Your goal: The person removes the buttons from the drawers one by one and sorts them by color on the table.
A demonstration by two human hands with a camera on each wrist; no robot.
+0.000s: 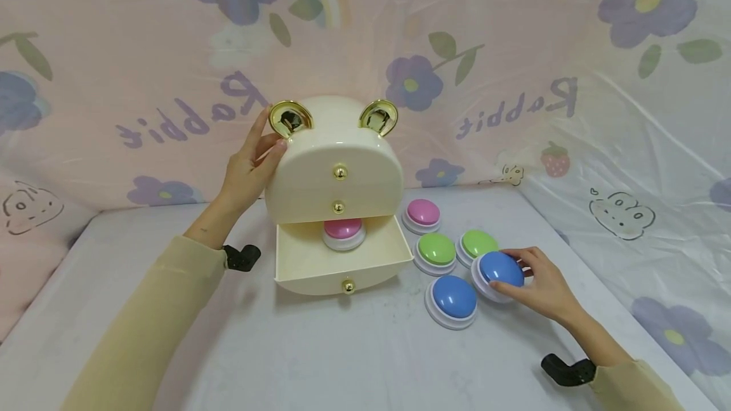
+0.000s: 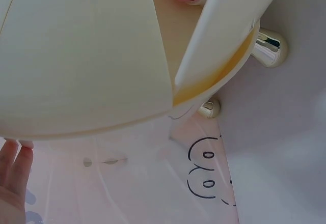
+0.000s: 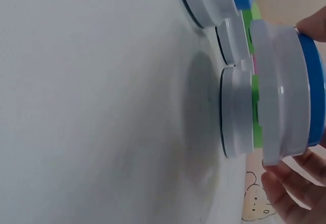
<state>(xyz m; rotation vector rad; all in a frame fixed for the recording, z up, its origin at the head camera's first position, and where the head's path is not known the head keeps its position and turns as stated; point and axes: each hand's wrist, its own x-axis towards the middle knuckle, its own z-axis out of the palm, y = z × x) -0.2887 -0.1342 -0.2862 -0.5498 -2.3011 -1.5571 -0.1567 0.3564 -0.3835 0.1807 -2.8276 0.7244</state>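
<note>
A cream drawer box [image 1: 337,170] with gold ears stands at the back, its bottom drawer [image 1: 302,265] pulled out. Inside that drawer sits a pink push button [image 1: 342,231]. My left hand [image 1: 251,163] touches the box's upper left side beside the gold ear [image 1: 290,119], thumb toward the front. Between thumb and fingers, my right hand [image 1: 539,281] holds a blue push button [image 1: 501,269] by its edge. In the right wrist view this button [image 3: 285,91] is raised off the table, tilted. Another blue push button [image 1: 454,299] sits nearby.
Two green push buttons [image 1: 436,250] and a second pink one [image 1: 423,213] stand on the white table [image 1: 342,360] right of the drawer. Behind the box hangs a printed cloth [image 1: 342,49]; it also runs along the right side.
</note>
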